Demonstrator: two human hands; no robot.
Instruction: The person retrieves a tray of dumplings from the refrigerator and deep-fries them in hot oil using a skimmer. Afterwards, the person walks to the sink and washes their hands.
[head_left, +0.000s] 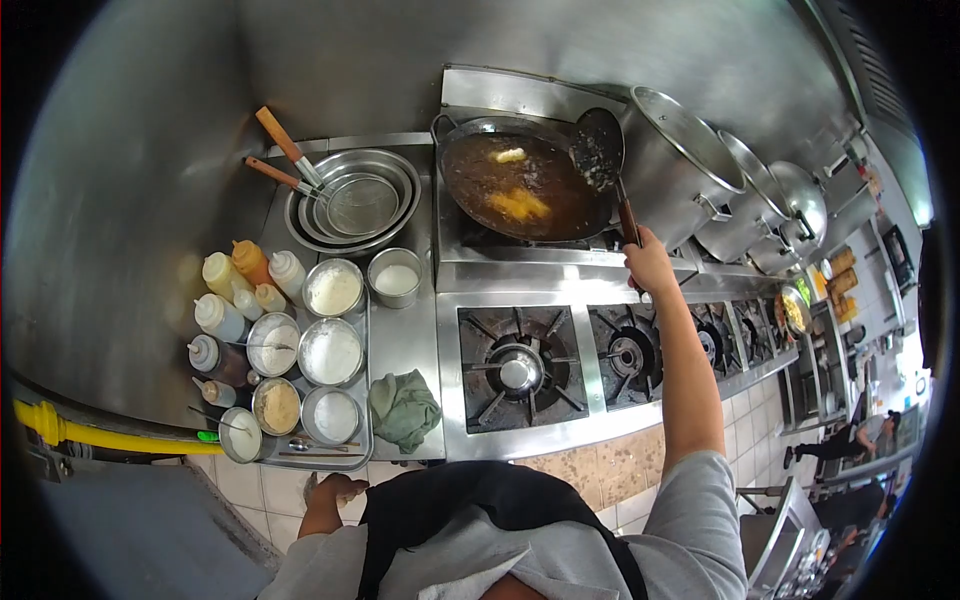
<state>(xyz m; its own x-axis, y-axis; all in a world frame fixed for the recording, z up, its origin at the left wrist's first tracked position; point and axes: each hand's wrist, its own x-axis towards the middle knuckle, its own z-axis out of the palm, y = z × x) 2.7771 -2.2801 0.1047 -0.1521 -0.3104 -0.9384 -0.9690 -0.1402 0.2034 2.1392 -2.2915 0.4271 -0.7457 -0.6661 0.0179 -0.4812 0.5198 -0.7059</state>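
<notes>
My right hand (650,264) is wrapped round the wooden handle of a perforated skimmer (600,150). The skimmer's dark bowl is raised at the right rim of a wok (470,210), with pale bits stuck to it. Brown oil fills the wok. A golden fried piece (519,205) and a smaller pale piece (509,155) float in it. Down by my left side, below the counter edge, is my left hand (338,488). Its fingers are too small and partly hidden to show whether they grip anything.
Large steel pots (675,165) stand right of the wok. Burners (520,365) line the front. At left are nested strainers (360,200), squeeze bottles (220,318), bowls of white powder (331,351) on a tray and a green cloth (404,410). People (868,432) are far right.
</notes>
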